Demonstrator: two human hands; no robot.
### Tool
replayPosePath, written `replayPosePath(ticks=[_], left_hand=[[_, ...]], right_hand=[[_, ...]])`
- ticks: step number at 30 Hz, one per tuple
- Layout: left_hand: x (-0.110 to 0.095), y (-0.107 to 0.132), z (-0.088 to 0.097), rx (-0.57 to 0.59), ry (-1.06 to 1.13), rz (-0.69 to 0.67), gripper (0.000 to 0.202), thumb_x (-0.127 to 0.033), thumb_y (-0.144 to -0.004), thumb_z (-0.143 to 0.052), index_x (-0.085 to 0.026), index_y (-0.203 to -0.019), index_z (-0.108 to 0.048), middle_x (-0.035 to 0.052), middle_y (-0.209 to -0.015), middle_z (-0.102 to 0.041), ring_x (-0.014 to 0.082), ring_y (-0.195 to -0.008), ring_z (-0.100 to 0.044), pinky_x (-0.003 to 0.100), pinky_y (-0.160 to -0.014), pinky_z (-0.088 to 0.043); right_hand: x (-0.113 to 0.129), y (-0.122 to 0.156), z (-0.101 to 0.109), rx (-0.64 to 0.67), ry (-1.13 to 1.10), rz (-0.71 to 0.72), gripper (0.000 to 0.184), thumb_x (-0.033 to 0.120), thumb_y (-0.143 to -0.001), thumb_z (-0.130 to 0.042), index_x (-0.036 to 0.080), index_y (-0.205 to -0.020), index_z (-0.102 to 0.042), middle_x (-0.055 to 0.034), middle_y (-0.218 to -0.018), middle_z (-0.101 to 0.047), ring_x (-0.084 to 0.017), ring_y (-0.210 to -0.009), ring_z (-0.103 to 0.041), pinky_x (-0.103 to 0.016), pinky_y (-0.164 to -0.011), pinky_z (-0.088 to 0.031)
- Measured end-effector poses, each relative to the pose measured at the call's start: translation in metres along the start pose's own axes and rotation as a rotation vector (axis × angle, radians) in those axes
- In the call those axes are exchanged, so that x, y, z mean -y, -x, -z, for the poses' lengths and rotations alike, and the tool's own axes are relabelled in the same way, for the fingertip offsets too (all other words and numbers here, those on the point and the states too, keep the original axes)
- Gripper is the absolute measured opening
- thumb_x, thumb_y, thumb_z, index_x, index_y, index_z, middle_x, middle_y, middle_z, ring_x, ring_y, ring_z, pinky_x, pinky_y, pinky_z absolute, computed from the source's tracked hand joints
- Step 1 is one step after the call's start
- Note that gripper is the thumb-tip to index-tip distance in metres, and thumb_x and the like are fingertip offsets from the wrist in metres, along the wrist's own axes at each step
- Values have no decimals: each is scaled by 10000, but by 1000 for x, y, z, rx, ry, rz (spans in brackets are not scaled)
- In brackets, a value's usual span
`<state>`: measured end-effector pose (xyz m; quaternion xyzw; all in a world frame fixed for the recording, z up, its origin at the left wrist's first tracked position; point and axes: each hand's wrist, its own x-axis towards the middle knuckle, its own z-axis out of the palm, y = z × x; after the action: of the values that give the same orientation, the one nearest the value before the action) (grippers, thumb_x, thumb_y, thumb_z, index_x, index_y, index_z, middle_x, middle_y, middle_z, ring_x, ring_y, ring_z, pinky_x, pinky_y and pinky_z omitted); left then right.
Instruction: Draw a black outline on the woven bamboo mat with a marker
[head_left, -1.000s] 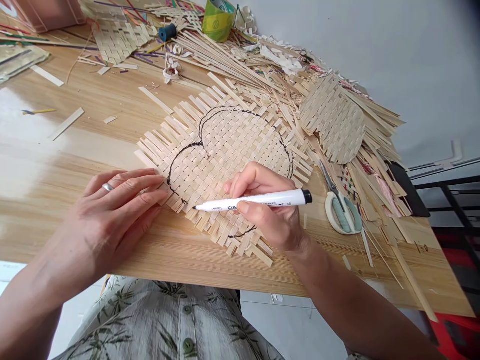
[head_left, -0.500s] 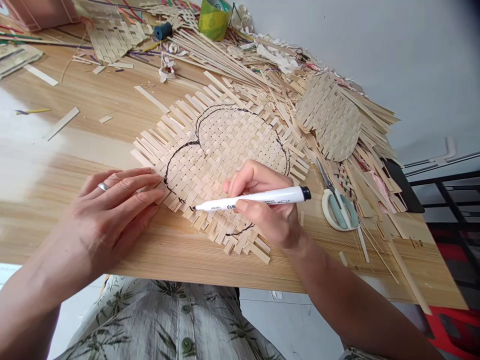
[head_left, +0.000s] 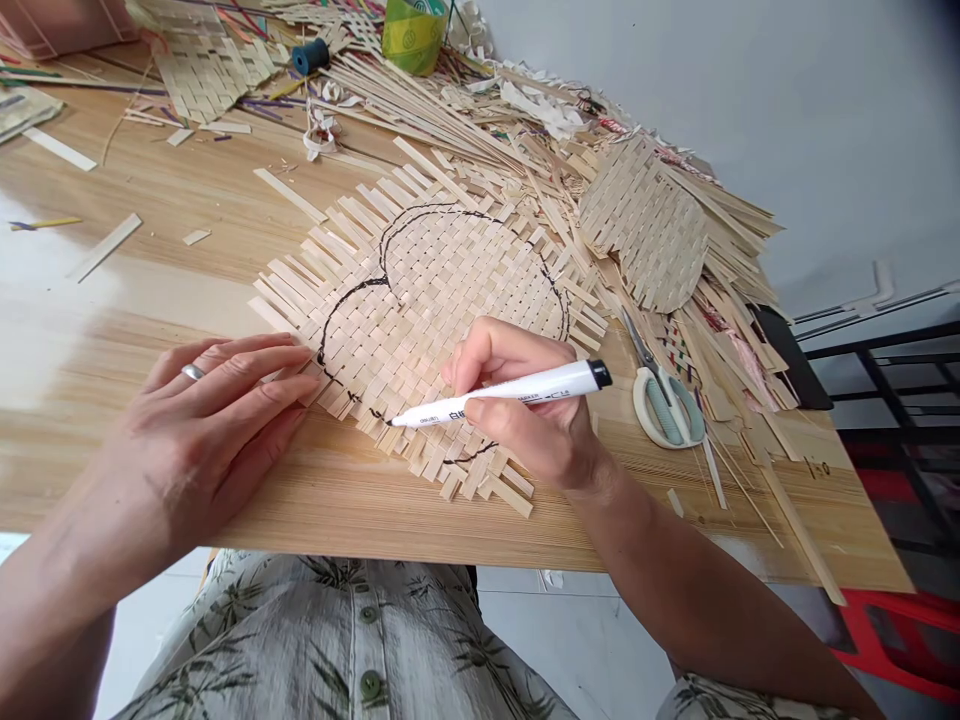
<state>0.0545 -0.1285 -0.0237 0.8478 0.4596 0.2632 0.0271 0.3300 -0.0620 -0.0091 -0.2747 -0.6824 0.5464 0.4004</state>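
A woven mat (head_left: 435,300) of pale flat strips lies on the wooden table, its strip ends sticking out all round. A black heart-like outline is drawn on it, with gaps along the lower left edge. My right hand (head_left: 525,400) grips a white marker (head_left: 517,392) with a black end, its tip touching the mat at the lower left edge. My left hand (head_left: 225,420) lies flat with fingers stretched out, the fingertips on the mat's left corner and a ring on one finger.
Scissors (head_left: 667,400) with pale handles lie right of the mat. Behind them is a second woven piece (head_left: 645,225) among loose strips. A blue thread spool (head_left: 310,57) and a green-yellow roll (head_left: 414,38) stand at the back. The table's front edge (head_left: 420,550) runs close to my body.
The marker tip has moved slightly along the mat's lower left edge, and the black dash there is longer. The whole view has shifted a little. My left hand stays on the mat.
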Motion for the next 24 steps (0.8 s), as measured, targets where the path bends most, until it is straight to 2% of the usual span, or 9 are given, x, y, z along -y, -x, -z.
replayPosePath(ticks=[19,24], left_hand=[[1,-1,-1,-2,17,16,274,-235,-1068,-521,-298,-1316,-620,28,-1346,-694,246,-1247,-669,446,-1070,-463],[2,0,0,9,3,0,307,-196,-1052,-525,-284,-1331,-616,50,-1354,-691,258,-1259,-666,459,-1062,-467]], right_hand=[[8,-3,5,34,38,5,130,128,-728,-574,223,-684,-498,62,-601,-451,-105,-524,-381,-270,-479,-270],[10,-2,5,31,55,12,134,121,-720,-583,221,-679,-503,64,-585,-442,-99,-506,-362,-269,-464,-240]])
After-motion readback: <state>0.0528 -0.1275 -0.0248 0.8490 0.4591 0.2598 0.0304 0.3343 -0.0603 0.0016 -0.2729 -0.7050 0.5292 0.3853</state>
